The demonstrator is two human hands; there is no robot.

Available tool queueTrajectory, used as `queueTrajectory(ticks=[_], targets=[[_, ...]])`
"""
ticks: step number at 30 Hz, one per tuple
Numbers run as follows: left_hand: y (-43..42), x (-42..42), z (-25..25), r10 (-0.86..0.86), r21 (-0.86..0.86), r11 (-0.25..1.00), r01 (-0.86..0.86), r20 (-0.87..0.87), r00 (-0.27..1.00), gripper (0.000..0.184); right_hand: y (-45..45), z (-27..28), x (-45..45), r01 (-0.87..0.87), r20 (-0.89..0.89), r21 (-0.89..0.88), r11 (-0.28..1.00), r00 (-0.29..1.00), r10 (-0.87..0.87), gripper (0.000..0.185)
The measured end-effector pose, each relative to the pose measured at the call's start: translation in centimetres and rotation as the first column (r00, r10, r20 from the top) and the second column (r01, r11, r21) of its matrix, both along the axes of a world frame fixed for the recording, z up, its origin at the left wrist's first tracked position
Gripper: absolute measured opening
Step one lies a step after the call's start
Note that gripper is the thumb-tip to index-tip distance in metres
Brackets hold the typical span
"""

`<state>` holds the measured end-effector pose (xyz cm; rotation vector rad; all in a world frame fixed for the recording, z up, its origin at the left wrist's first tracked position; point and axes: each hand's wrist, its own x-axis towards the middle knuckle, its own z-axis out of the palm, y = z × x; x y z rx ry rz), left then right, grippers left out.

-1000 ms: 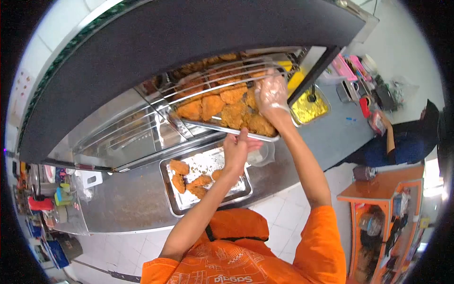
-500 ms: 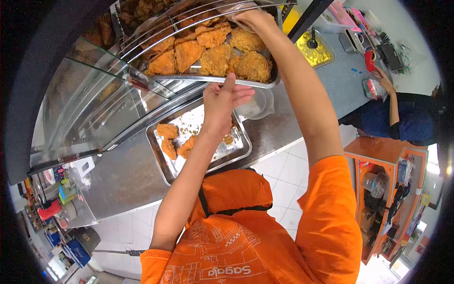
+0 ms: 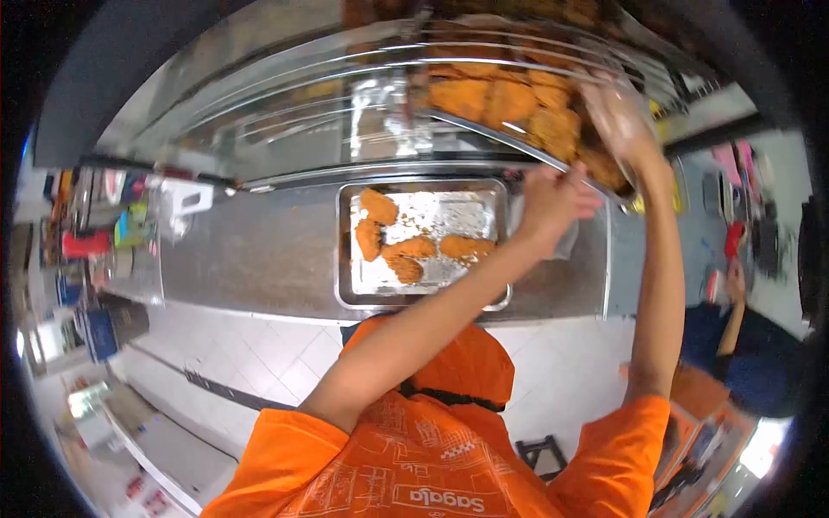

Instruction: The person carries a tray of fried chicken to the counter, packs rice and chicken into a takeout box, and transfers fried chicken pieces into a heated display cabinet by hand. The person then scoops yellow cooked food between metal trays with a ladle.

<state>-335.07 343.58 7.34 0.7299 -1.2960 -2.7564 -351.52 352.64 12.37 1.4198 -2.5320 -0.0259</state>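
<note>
A metal tray of fried chicken (image 3: 518, 142) is angled inside the glass display case, its right end nearer me. My left hand (image 3: 557, 205) holds its front rim near the right corner, thumb at the edge, other fingers partly stretched beneath. My right hand (image 3: 623, 125), in a clear plastic glove and blurred by motion, grips the right end of this tray. Pieces of fried chicken (image 3: 505, 102) lie side by side in it. Below, on the counter, a second metal tray (image 3: 423, 304) holds several fried chicken pieces (image 3: 410, 248) and crumbs.
The metal counter (image 3: 250, 242) runs along the case, with white floor tiles (image 3: 268, 345) below its front edge. A clear plastic item (image 3: 566, 246) lies partly behind my left hand. Another person in dark clothing (image 3: 764, 354) is at the right-hand counter.
The tray of chicken and both hands have shifted to the right in view, and the tray now slants down to the right. My view has turned, showing more of the lower tray.
</note>
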Motion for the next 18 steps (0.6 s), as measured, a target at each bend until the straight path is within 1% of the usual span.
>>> queueTrajectory(ticks=[1,2,3,4,5,6,7,8,10,12,14,15,16,17,18], targets=[[0.1,-0.1,0.0,0.002,-0.007,1.0,-0.002,-0.007,1.0,0.039,0.5,0.8,1.0,-0.006,0.028,-0.049,0.999,1.0,0.007,0.037],[0.5,-0.4,-0.5,0.001,0.004,1.0,-0.001,-0.013,1.0,0.039,2.1,1.9,4.2,-0.181,-0.212,-0.025,0.983,0.962,0.171,0.039],[1.0,-0.8,-1.3,-0.003,0.016,1.0,0.003,-0.018,1.0,0.039,1.6,3.6,7.6,-0.015,0.001,-0.127,0.992,1.0,0.016,0.042],[0.6,-1.0,-1.9,-0.007,0.026,1.0,0.008,-0.03,1.0,0.039,1.1,5.3,11.0,0.172,0.204,-0.219,0.96,0.971,-0.128,0.045],[-0.1,-0.9,-2.2,-0.055,-0.024,0.998,0.054,-0.041,0.998,0.037,2.0,5.7,13.2,0.202,0.215,-0.211,0.956,0.964,-0.156,0.044],[-0.8,-0.8,-2.3,-0.102,-0.073,0.992,0.098,-0.047,0.994,0.036,2.3,5.8,15.3,0.211,0.21,-0.268,0.94,0.965,-0.156,0.04],[-1.6,-0.8,-2.2,-0.154,-0.121,0.982,0.147,-0.045,0.987,0.035,2.6,5.2,17.0,0.237,0.282,-0.344,0.909,0.949,-0.14,0.037],[-3.0,-0.2,-1.3,-0.101,-0.095,0.99,0.1,-0.006,0.995,0.036,3.3,4.2,18.6,0.279,0.358,-0.407,0.87,0.925,-0.129,0.034],[-6.7,2.4,1.2,-0.05,-0.042,0.998,0.054,0.078,0.996,0.039,5.2,-1.1,22.1,0.427,0.519,-0.431,0.795,0.838,-0.169,0.028],[-9.5,2.9,-0.1,0.028,-0.161,0.987,-0.028,-0.006,1.0,0.043,4.7,-6.5,25.0,0.424,0.556,-0.391,0.817,0.816,-0.158,0.018],[-11.4,2.5,0.1,0.02,-0.092,0.996,-0.019,0.012,1.0,0.042,3.0,-10.8,26.8,0.511,0.75,-0.392,0.765,0.659,-0.056,0.015],[-11.3,2.5,0.4,0.033,-0.049,0.998,-0.031,0.027,0.999,0.038,2.5,-12.2,27.0,0.682,0.876,-0.359,0.637,0.482,-0.023,0.016],[-11.3,2.4,0.6,0.047,-0.013,0.999,-0.046,0.04,0.998,0.034,1.8,-13.3,27.0,0.821,0.953,-0.287,0.494,0.298,0.059,0.017],[-11.3,2.1,1.0,0.066,0.017,0.998,-0.067,0.052,0.996,0.03,1.2,-13.8,26.4,0.919,0.976,-0.177,0.353,0.118,0.181,0.019],[-11.3,1.9,1.0,0.072,0.023,0.997,-0.073,0.055,0.996,0.03,0.7,-13.5,25.3,0.934,0.966,-0.215,0.286,0.161,0.201,0.019]])
